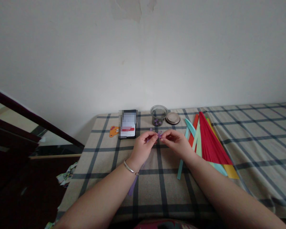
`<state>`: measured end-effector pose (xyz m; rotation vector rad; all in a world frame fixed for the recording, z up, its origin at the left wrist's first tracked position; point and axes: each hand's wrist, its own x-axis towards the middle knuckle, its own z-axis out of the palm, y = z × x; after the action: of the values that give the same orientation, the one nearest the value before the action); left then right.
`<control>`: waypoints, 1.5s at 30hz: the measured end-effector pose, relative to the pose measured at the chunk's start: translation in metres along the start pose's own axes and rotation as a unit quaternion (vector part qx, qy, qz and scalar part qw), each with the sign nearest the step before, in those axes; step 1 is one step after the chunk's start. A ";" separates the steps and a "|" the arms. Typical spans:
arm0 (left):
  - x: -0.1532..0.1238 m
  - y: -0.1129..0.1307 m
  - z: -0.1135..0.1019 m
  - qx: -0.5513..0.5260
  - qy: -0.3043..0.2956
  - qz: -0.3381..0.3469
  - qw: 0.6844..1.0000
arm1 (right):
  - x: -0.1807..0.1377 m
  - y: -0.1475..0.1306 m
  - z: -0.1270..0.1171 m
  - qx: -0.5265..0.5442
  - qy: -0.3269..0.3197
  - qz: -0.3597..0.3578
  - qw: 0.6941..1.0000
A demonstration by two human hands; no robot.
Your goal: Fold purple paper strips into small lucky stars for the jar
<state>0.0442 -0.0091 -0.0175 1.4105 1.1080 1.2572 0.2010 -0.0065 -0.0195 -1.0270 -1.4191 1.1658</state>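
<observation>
Between my two hands is a small looped purple paper strip [160, 134], pinched from both sides. My left hand [146, 141], with a silver bangle at the wrist, closes thumb and fingers on its left end. On the other side, my right hand [175, 141] grips it with thumb and forefinger. More purple strips [131, 188] lie on the cloth, partly hidden under my left forearm. Just behind the hands stands a clear plastic cup [158, 112] with several small purple pieces at the bottom. Its round lid [173, 118] appears to lie beside it.
A fan of coloured paper strips [212, 143], mostly red, lies right of my right hand. A phone-like device [128, 124] with a blurred screen sits at the back left, by an orange bear-shaped cutout [113, 131]. Checked cloth [105, 159] covers the table, with a wall behind.
</observation>
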 end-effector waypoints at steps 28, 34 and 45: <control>0.002 0.003 0.005 -0.295 -0.008 -0.179 0.938 | -0.003 -0.002 -0.002 -0.081 -0.004 -0.079 0.994; 0.000 0.005 0.006 -0.285 -0.002 -0.175 0.942 | -0.004 -0.002 -0.001 -0.163 0.002 -0.089 0.983; -0.001 0.003 0.006 -0.211 -0.017 -0.107 0.971 | -0.003 -0.002 -0.002 -0.168 0.013 -0.087 0.982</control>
<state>0.0498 -0.0104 -0.0154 0.9635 0.8769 1.2187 0.2035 -0.0097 -0.0178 -1.1173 -1.6859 0.8000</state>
